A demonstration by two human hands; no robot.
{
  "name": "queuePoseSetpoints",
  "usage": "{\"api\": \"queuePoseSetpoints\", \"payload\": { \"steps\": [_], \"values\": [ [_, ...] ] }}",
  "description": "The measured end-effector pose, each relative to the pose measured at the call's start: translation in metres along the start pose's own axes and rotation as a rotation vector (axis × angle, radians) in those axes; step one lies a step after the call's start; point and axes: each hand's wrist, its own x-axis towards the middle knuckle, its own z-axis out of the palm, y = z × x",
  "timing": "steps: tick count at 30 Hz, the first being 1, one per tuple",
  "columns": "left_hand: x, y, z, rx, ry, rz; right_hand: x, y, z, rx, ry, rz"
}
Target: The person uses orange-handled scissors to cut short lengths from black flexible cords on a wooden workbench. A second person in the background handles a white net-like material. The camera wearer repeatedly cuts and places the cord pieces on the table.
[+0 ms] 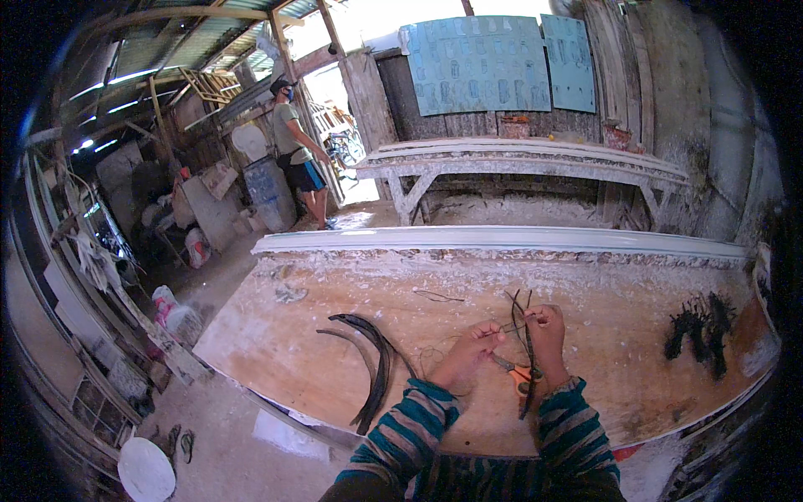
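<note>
Black strips (524,407): over counter (623,351), by orange scissors (518,374) | Left fingers (487,331): pinching thin strand (508,330) | Right fingers (540,313): grasping black strips | Risk: loose pinch could let strips slip; scissors could snag strand.

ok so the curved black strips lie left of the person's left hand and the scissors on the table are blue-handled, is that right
Not quite: the scissors are orange-handled, not blue-handled, as the head view shows. The rest stands.
</note>
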Motion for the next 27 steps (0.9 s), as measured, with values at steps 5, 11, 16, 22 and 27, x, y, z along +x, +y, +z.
{"api": "queuePoseSetpoints", "payload": {
  "steps": [5, 11, 16, 22, 27],
  "values": [
    [0.002, 0.017, -0.007, 0.277, 0.262, 0.101, -0.001, -0.008, -0.005, -0.121, -0.024, -0.085],
    [0.019, -0.004, -0.042, 0.449, 0.521, 0.244, -0.004, -0.010, -0.001, -0.112, -0.156, -0.130],
    [0.021, -0.007, -0.056, 0.554, 0.702, 0.283, -0.023, -0.043, 0.009, 0.137, -0.477, -0.150],
    [0.020, -0.002, -0.049, 0.622, 0.706, 0.388, -0.036, -0.044, 0.017, 0.086, -0.761, -0.228],
    [0.023, -0.013, -0.057, 0.406, 0.666, 0.324, -0.036, -0.048, 0.016, 0.144, -0.833, -0.209]
  ]
}}
